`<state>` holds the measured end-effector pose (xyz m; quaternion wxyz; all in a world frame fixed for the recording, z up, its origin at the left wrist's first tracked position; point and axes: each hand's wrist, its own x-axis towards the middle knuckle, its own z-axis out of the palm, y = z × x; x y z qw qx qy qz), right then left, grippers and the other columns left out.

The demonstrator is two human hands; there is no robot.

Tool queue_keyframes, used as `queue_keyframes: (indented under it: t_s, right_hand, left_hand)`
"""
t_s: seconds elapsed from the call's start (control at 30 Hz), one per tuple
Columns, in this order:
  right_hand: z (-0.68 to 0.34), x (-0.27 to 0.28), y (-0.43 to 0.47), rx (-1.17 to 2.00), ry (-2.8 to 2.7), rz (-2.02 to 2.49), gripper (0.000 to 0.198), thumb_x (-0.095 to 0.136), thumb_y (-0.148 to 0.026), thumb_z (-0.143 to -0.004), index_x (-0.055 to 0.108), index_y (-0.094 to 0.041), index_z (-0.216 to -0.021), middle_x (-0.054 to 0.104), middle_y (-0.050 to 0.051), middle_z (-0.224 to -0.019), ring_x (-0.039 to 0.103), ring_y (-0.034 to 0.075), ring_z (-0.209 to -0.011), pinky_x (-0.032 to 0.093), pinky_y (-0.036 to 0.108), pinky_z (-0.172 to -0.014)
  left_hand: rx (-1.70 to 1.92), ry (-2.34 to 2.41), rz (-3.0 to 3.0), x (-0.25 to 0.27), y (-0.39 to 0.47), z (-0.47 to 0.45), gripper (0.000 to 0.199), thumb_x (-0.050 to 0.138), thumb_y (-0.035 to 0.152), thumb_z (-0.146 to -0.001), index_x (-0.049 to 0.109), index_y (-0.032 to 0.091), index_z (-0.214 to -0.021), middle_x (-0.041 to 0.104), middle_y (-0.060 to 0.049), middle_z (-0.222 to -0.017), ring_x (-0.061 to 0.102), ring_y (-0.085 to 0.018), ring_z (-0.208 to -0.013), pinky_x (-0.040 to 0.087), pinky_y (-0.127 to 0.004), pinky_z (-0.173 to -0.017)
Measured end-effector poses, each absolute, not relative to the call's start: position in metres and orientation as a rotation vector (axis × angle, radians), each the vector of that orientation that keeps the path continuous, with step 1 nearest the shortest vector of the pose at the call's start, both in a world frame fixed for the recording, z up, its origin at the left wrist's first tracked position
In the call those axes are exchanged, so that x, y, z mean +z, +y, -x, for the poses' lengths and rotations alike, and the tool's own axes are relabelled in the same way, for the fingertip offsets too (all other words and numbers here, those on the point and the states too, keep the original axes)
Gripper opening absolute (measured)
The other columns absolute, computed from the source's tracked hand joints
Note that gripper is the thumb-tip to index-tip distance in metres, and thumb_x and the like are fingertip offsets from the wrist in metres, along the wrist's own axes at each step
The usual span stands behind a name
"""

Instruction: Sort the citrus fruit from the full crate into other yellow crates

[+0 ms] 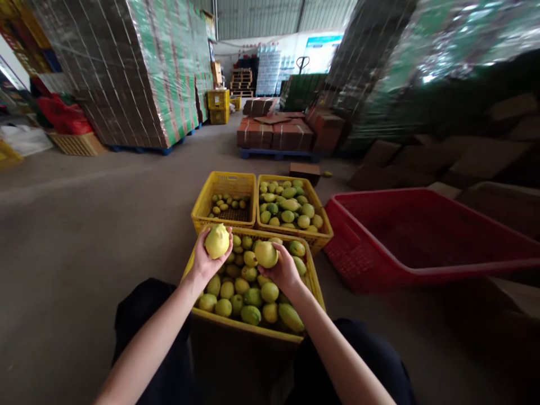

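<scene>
In my left hand [202, 263] rests a yellow lemon [217, 242] with a bumpy tip, the fingers curled around it from below. My right hand [285, 274] grips a second, smoother yellow-green lemon [265, 255] from its right side. Both hands are above the front yellow crate [253, 327], which holds many yellow and green lemons [252, 297]. Behind it on the left, a yellow crate [204, 194] has a small number of lemons on its bottom. The back right yellow crate [328, 226] is filled with larger-looking, mostly green lemons [288, 216].
A large red plastic basket [367, 247] stands to the right of the crates. Cardboard pieces [434, 160] lie beyond it. Ahead are a small brown box [304, 170] and a blue pallet [274, 154] with flat cartons. Wrapped stacks [164, 73] rise on both sides.
</scene>
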<state>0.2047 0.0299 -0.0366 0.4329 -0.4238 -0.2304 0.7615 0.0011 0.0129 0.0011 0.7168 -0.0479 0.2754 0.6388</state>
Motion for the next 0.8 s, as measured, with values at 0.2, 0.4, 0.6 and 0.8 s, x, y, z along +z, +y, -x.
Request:
queue_keyframes:
  t_s: [0.2, 0.4, 0.6, 0.8]
  right_hand:
    - [-0.191, -0.021, 0.015, 1.949, -0.644, 1.021, 0.026, 0.063, -0.043, -0.089, 0.065, -0.017, -0.085, 0.072, 0.006, -0.068, 0.057, 0.015, -0.041, 0.035, 0.023, -0.033]
    - [-0.194, 0.006, -0.007, 1.982, -0.663, 0.817, 0.023, 0.067, -0.04, -0.086, 0.065, -0.017, -0.088, 0.073, 0.007, -0.071, 0.057, 0.014, -0.041, 0.041, 0.022, -0.034]
    - [-0.206, 0.008, -0.009, 1.927, -0.619, 0.795, 0.022, 0.064, -0.039, -0.088, 0.066, -0.017, -0.089, 0.073, 0.006, -0.069, 0.06, 0.014, -0.041, 0.046, 0.023, -0.039]
    - [-0.198, 0.0, -0.007, 1.964, -0.566, 1.02, 0.048, 0.042, -0.05, -0.105, 0.063, -0.017, -0.078, 0.069, 0.007, -0.062, 0.058, 0.015, -0.038, 0.043, 0.024, -0.039]
  left_hand:
    - [1.363, 0.609, 0.103, 0.011, -0.001, -0.017, 0.028, 0.055, 0.027, -0.098, 0.069, 0.014, -0.118, 0.076, -0.007, -0.082, 0.076, -0.02, -0.071, 0.063, -0.028, -0.062]
    - [1.468, 0.472, 0.216, 0.036, -0.019, -0.028, 0.026, 0.054, 0.027, -0.101, 0.071, 0.022, -0.12, 0.078, -0.005, -0.085, 0.078, -0.021, -0.077, 0.066, -0.03, -0.069]
    - [1.44, 0.615, 0.191, 0.0, -0.009, -0.005, 0.025, 0.052, 0.025, -0.102, 0.069, 0.016, -0.118, 0.077, -0.007, -0.082, 0.077, -0.02, -0.07, 0.066, -0.03, -0.064]
    - [1.358, 0.589, 0.114, -0.005, 0.012, -0.008, 0.028, 0.048, 0.031, -0.105, 0.071, 0.017, -0.116, 0.078, -0.007, -0.082, 0.077, -0.023, -0.075, 0.066, -0.032, -0.067]
